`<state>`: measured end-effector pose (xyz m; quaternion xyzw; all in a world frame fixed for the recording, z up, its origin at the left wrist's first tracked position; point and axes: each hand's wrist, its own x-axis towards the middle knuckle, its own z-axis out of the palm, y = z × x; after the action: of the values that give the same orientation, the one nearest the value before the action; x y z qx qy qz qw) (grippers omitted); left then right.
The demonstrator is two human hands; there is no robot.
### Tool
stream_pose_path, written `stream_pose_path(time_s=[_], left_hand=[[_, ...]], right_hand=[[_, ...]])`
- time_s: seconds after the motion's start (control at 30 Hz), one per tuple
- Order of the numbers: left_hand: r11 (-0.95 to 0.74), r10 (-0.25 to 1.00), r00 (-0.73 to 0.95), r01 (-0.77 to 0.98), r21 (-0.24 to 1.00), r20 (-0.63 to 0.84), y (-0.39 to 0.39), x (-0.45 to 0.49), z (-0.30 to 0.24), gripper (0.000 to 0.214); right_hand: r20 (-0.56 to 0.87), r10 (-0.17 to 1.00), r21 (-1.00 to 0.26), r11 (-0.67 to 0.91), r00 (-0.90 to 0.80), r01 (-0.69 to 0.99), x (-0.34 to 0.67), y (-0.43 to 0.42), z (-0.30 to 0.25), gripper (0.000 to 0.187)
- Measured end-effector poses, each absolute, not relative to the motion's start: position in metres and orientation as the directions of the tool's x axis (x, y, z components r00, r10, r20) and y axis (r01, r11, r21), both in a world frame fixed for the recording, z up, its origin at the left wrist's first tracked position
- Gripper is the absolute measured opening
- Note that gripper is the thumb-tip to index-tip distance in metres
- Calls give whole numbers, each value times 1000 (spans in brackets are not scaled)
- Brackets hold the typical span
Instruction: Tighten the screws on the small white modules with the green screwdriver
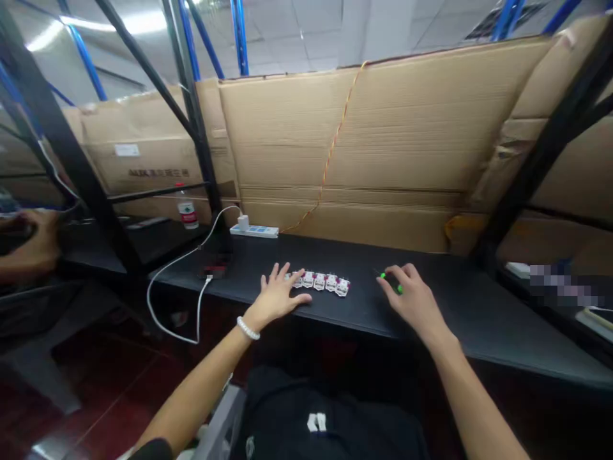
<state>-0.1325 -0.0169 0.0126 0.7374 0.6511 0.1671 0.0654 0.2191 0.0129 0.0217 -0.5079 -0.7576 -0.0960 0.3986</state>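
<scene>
A row of several small white plastic modules with purple parts (320, 281) lies on the black tabletop. My left hand (276, 298) is spread open at the left end of this row, its fingers over or beside the first piece; whether they touch it I cannot tell. To the right of the row, my right hand (414, 300) is closed around a thin tool with bright green parts (383, 275). Most of that tool is hidden by the fingers, and its exact kind is unclear.
A phone (213, 269) on a white cable lies left of my left hand. Behind it are a power strip (261, 231) and a water bottle (187, 209). Black posts (517, 172) flank the cardboard wall (393, 140). Another person's hand (33, 246) shows at far left.
</scene>
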Motion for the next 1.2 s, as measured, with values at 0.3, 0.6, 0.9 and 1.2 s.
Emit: stream_pose_path(time_s=[0.3, 0.6, 0.9, 1.2], left_hand=[[-183, 975, 131, 930, 320, 180, -7, -97, 11, 79], [-195, 975, 142, 916, 351, 172, 0, -82, 11, 79], [-220, 949, 119, 914, 340, 293, -5, -89, 6, 78], [-329, 897, 100, 803, 497, 431, -14, -105, 2, 66]], right_hand=[[598, 755, -247, 494, -270, 834, 222, 25, -20, 32], [481, 845, -408, 451, -233, 794, 215, 20, -22, 37], [450, 861, -411, 434, -236, 802, 236, 5, 5, 42], [-40, 512, -708, 591, -858, 385, 159, -112, 11, 36]])
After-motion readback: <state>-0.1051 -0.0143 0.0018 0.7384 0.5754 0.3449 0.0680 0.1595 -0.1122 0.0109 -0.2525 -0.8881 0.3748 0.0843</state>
